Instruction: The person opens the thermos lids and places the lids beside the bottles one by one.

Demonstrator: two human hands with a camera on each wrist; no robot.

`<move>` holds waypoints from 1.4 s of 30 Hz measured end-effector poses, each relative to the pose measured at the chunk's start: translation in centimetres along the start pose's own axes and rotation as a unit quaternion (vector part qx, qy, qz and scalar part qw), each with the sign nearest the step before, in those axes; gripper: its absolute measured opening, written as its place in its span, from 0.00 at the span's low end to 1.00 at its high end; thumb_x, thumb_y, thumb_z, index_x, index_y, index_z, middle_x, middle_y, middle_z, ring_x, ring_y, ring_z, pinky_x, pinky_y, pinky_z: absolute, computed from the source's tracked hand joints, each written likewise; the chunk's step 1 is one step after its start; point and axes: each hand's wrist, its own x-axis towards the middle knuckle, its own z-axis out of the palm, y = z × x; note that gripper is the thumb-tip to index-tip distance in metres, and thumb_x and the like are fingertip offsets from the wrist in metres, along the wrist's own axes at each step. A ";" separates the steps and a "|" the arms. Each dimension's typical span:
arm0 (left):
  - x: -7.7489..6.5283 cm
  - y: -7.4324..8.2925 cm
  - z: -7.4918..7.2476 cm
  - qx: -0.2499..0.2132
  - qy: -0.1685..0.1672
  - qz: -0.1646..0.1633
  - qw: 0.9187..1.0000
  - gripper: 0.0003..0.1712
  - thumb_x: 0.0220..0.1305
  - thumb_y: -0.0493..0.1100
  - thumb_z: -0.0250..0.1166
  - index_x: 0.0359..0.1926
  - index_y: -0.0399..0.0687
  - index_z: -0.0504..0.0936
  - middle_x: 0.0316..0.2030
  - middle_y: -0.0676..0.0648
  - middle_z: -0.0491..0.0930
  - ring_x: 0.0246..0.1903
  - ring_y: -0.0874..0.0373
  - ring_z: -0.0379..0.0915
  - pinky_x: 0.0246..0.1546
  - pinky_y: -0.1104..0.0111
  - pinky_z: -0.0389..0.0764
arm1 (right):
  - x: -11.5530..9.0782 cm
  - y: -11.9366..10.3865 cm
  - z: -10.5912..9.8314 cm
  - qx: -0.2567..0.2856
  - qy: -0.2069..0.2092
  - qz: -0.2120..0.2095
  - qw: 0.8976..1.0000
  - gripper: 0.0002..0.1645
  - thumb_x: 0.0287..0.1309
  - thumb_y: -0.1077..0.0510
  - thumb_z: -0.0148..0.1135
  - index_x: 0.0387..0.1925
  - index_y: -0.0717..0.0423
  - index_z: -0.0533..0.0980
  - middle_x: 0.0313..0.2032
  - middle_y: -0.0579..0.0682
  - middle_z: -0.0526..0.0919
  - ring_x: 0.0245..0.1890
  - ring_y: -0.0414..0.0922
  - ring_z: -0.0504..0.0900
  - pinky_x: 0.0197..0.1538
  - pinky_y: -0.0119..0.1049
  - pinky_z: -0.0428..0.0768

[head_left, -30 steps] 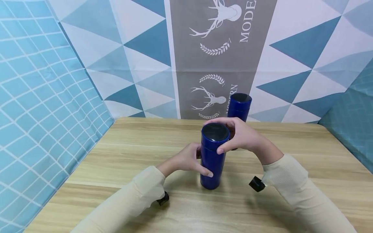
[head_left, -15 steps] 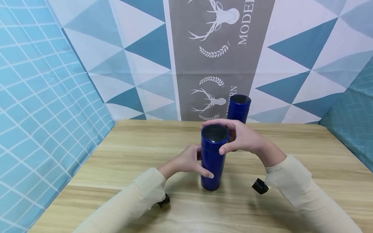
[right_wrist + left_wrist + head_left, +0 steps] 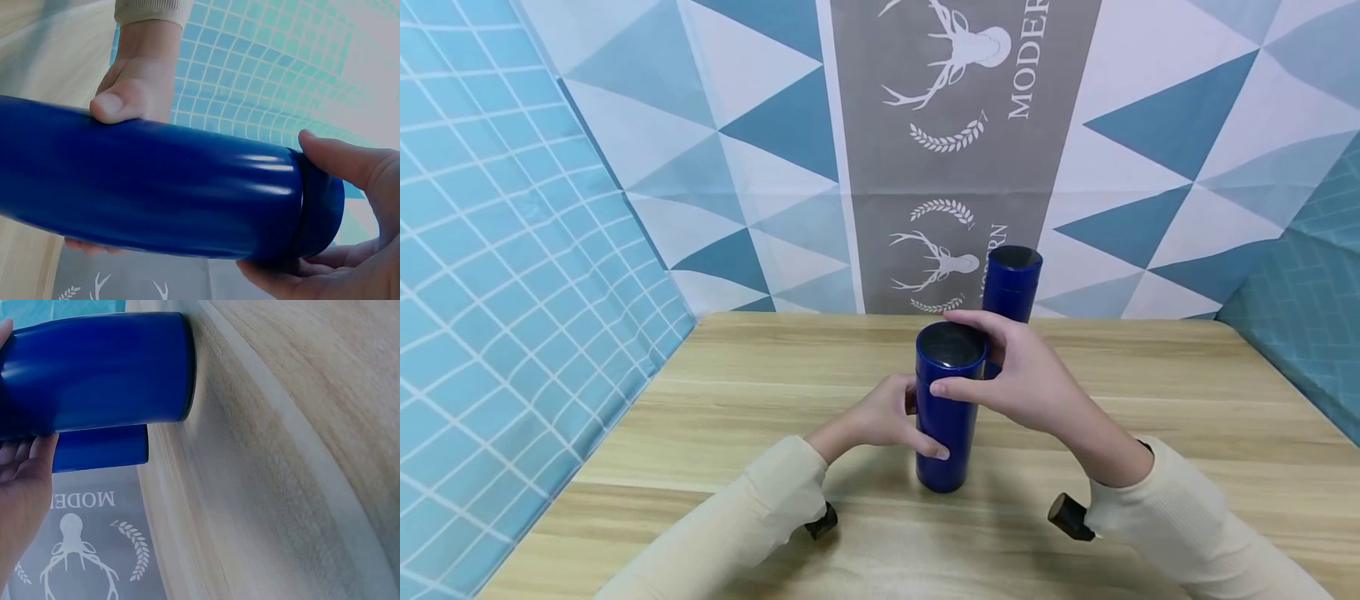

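A blue thermos flask (image 3: pixel 949 421) with a dark, glossy top stands upright on the wooden table. My left hand (image 3: pixel 878 414) holds its body from the left, thumb across the front. Up at the lid (image 3: pixel 952 347), my right hand (image 3: pixel 1033 383) grips from the right, thumb in front and fingers behind. In the right wrist view, a dark seam separates the lid (image 3: pixel 325 203) from the body, and my right thumb and fingers span it. The left wrist view has the base of the flask (image 3: pixel 112 372) close against the table; the fingertips behind it are partly hidden.
A second blue flask (image 3: pixel 1011 287) stands farther back, partly hidden by my right hand. Behind the table (image 3: pixel 760 358) hangs a patterned cloth with deer prints (image 3: pixel 940 167). Blue tiled cloth (image 3: pixel 512 250) lines the left side. Black devices (image 3: pixel 1070 517) sit at both wrists.
My right hand has turned about the lid, its thumb sliding left across the front and its wrist coming lower and nearer. My left hand and the flask stay in place.
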 end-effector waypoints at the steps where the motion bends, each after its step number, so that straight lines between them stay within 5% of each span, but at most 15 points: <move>1: 0.0 0.0 0.0 -0.001 -0.001 0.000 1.000 0.34 0.38 0.33 0.78 0.52 0.39 0.77 0.47 0.39 0.84 0.42 0.66 0.81 0.49 0.72 0.81 | 0.0 -0.1 0.0 -0.004 0.004 0.003 1.000 0.42 0.46 0.54 0.76 0.63 0.55 0.69 0.56 0.59 0.79 0.51 0.53 0.83 0.53 0.47 0.83; 10: 0.1 0.1 -0.1 -0.001 -0.001 -0.003 1.000 0.35 0.38 0.33 0.78 0.52 0.40 0.77 0.48 0.40 0.84 0.43 0.64 0.81 0.49 0.72 0.81 | 0.3 0.5 0.0 -0.005 0.010 -0.012 1.000 0.40 0.43 0.55 0.77 0.61 0.54 0.72 0.53 0.57 0.82 0.49 0.51 0.85 0.52 0.43 0.83; 19: 0.0 0.2 -0.3 0.000 -0.005 -0.006 1.000 0.35 0.38 0.33 0.78 0.53 0.39 0.77 0.48 0.40 0.84 0.42 0.65 0.81 0.49 0.72 0.81 | 0.9 1.0 -0.7 0.003 -0.029 -0.033 0.999 0.40 0.43 0.58 0.77 0.61 0.53 0.72 0.55 0.56 0.81 0.49 0.50 0.85 0.52 0.37 0.83; 27: 0.0 0.1 -0.3 -0.003 -0.012 -0.006 1.000 0.35 0.38 0.33 0.78 0.52 0.38 0.77 0.48 0.39 0.84 0.42 0.65 0.81 0.49 0.72 0.81 | 1.2 1.2 -1.1 0.017 -0.057 -0.036 0.998 0.41 0.44 0.59 0.76 0.62 0.53 0.71 0.57 0.57 0.80 0.54 0.52 0.82 0.59 0.49 0.79; 42: 0.0 0.1 -0.3 0.000 -0.013 -0.006 1.000 0.35 0.39 0.34 0.78 0.53 0.39 0.76 0.49 0.40 0.83 0.44 0.64 0.81 0.50 0.72 0.81 | 1.8 2.0 -1.6 0.039 -0.096 -0.066 0.992 0.42 0.45 0.62 0.75 0.64 0.57 0.69 0.59 0.58 0.78 0.56 0.54 0.80 0.58 0.49 0.79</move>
